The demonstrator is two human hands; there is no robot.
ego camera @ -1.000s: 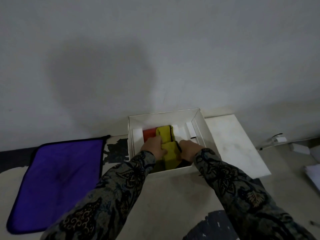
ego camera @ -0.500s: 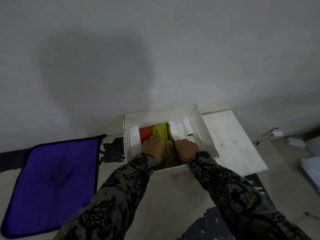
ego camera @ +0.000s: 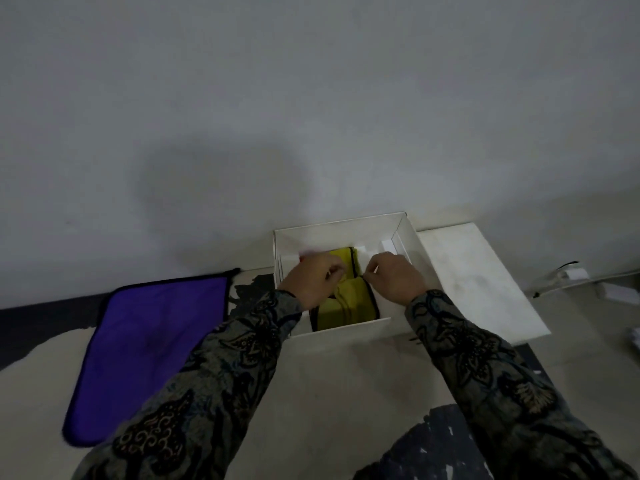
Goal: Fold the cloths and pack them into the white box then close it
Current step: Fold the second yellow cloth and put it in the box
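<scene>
Hands work inside the open white cardboard box (ego camera: pixel 341 332): the left hand (ego camera: pixel 313 279) has fingers curled onto the folded yellow cloth with black edging (ego camera: pixel 348 301), and the right hand (ego camera: pixel 394 278) pinches its black hem just right of those fingers. Well left of both hands, the unfolded purple cloth (ego camera: pixel 145 348) lies flat; the white lid (ego camera: pixel 479 282) rests right of the right hand.

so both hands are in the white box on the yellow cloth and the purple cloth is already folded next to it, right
Not quite. The head view shows the purple cloth lying spread flat, not folded, left of the white box. The rest holds: the left hand and right hand are both in the box on the yellow cloth.
</scene>
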